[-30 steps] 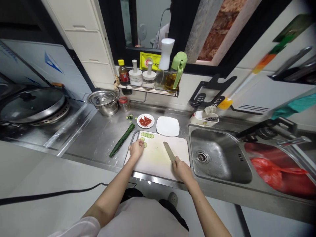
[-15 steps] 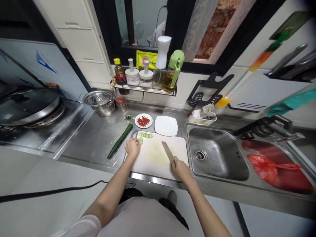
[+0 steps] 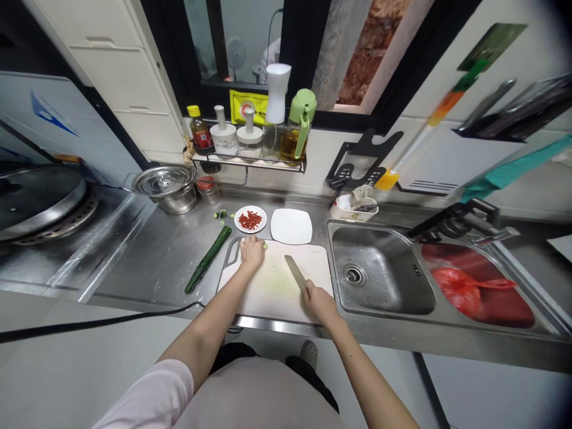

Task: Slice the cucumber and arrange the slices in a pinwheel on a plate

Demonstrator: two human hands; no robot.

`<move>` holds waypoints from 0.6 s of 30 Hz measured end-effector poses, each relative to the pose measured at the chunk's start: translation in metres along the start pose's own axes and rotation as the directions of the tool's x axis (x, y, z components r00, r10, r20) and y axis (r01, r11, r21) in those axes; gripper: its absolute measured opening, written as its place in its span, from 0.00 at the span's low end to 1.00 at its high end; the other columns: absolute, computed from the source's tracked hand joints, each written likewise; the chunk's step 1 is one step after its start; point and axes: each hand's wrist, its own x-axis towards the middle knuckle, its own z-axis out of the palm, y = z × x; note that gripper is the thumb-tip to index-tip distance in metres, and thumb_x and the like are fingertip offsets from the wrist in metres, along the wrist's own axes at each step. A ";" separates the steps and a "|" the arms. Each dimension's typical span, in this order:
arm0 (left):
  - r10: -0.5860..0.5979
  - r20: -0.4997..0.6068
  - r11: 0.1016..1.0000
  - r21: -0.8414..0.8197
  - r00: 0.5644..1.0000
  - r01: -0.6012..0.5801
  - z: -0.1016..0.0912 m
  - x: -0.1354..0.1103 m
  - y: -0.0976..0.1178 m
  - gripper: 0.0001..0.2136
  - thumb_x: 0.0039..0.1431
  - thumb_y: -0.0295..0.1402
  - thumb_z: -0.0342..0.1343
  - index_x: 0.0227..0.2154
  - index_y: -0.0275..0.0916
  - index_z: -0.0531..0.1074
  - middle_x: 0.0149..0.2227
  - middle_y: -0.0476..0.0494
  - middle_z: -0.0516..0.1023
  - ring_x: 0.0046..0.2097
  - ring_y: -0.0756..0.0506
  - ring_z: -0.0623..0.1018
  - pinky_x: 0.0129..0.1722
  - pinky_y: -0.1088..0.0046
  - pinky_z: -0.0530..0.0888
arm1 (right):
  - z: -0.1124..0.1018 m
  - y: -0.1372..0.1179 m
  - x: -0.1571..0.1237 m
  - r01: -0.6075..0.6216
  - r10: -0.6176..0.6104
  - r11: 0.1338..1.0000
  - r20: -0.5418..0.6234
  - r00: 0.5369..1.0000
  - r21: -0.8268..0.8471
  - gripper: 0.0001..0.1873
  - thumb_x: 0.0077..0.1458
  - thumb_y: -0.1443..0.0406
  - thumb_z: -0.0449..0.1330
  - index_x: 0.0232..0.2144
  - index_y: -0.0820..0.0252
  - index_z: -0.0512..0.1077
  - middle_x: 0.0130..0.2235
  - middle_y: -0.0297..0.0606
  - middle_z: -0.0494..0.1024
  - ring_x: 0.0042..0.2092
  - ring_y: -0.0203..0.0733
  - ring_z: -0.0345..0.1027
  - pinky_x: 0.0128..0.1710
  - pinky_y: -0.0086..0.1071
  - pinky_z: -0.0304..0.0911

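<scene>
My right hand point(image 3: 318, 298) is closed round the handle of a knife point(image 3: 295, 272), whose blade lies low over the cutting board point(image 3: 268, 301) and points away from me. At the board's far left, my left hand point(image 3: 252, 250) is bent over the cucumber slices point(image 3: 265, 246), fingers curled down on them. Only a bit of green slice shows beside the hand; the others are hidden under it. An uncut cucumber point(image 3: 208, 260) lies on the steel counter left of the board. Just beyond the board are a white plate point(image 3: 291, 226) and a small plate of chopped red pieces point(image 3: 250, 220).
Cucumber scraps point(image 3: 222, 214) lie behind the uncut cucumber. A lidded steel pot point(image 3: 172, 190) and a red-lidded jar point(image 3: 208, 190) stand at the back left. On the right is the sink point(image 3: 384, 268). A rack point(image 3: 250, 161) with seasoning bottles hangs above the counter.
My left hand has moved right and away from me, onto the row of cucumber slices, which it now covers. The knife stays in my right hand over the board. The view has shifted slightly.
</scene>
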 end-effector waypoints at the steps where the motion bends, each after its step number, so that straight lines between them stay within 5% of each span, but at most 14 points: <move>1: -0.003 -0.006 1.000 0.006 1.000 0.003 0.001 0.000 0.000 0.13 0.61 0.35 0.50 0.46 0.46 0.74 0.49 0.38 0.71 0.52 0.37 0.65 0.50 0.59 0.59 | 0.000 0.000 0.000 0.001 -0.001 1.000 -0.001 1.000 0.001 0.16 0.64 0.63 0.41 0.48 0.60 0.63 0.41 0.47 0.78 0.42 0.45 0.73 0.37 0.32 0.56; 10: -0.017 -0.021 0.998 -0.053 1.000 0.015 -0.009 -0.003 0.005 0.09 0.59 0.33 0.52 0.39 0.43 0.75 0.44 0.40 0.76 0.51 0.39 0.69 0.50 0.60 0.60 | -0.001 -0.001 -0.002 0.000 0.000 1.000 0.001 1.000 -0.021 0.16 0.65 0.63 0.41 0.48 0.60 0.63 0.41 0.47 0.78 0.42 0.45 0.73 0.36 0.32 0.56; 18: -0.156 0.217 0.896 -0.380 0.964 0.231 -0.002 -0.039 -0.015 0.06 0.54 0.37 0.58 0.34 0.44 0.75 0.35 0.52 0.80 0.39 0.48 0.76 0.40 0.72 0.65 | 0.001 0.000 0.000 0.013 -0.014 1.000 -0.010 1.000 -0.024 0.16 0.65 0.63 0.41 0.48 0.60 0.63 0.41 0.47 0.78 0.43 0.46 0.73 0.37 0.32 0.57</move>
